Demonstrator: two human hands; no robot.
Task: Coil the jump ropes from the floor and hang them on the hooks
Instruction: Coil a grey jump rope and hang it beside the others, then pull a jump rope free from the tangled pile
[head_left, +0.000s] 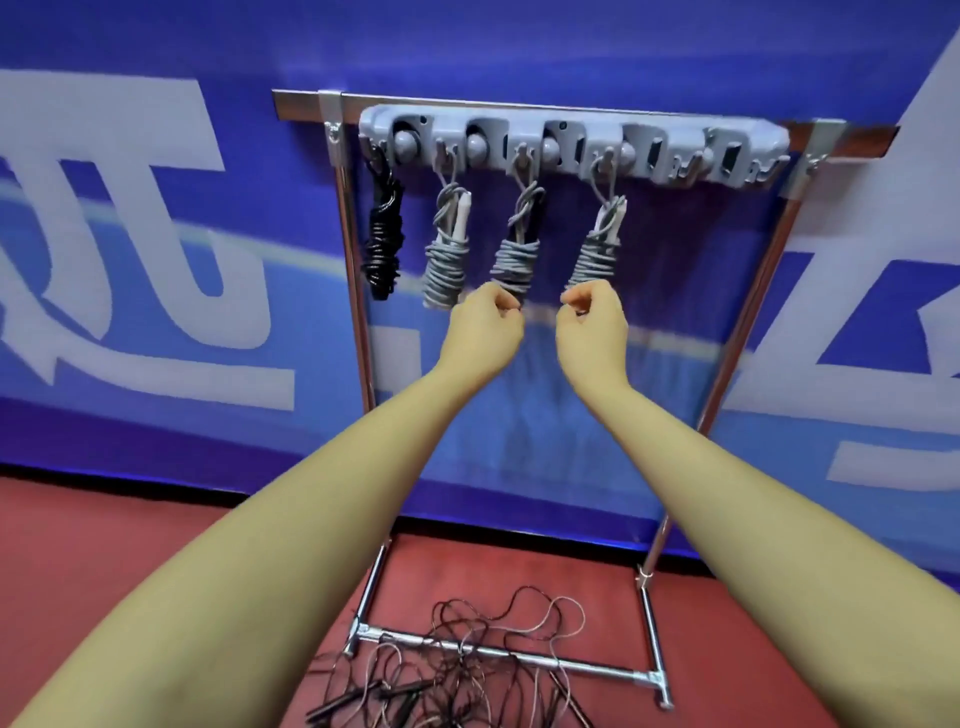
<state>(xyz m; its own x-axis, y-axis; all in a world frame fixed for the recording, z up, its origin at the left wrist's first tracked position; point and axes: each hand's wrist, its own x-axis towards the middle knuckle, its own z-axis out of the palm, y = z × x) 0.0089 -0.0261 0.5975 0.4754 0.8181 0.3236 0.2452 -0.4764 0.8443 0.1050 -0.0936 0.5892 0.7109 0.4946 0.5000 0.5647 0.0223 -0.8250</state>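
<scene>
We see a blue banner wall (156, 62) with large white lettering, maybe characters, red floor (78, 545) below, and a chrome freestanding rack frame (737, 322) standing against it.

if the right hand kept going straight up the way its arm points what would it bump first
Most likely the right hand would meet the rightmost grey coiled rope hanging just above its knuckles, though depth is hard to judge.

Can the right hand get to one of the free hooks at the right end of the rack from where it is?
Probably yes. The right hand is raised below the fourth coiled rope, and the free hooks sit up and to its right with nothing in between. But it holds no rope; the rest lie tangled on the floor.
</scene>
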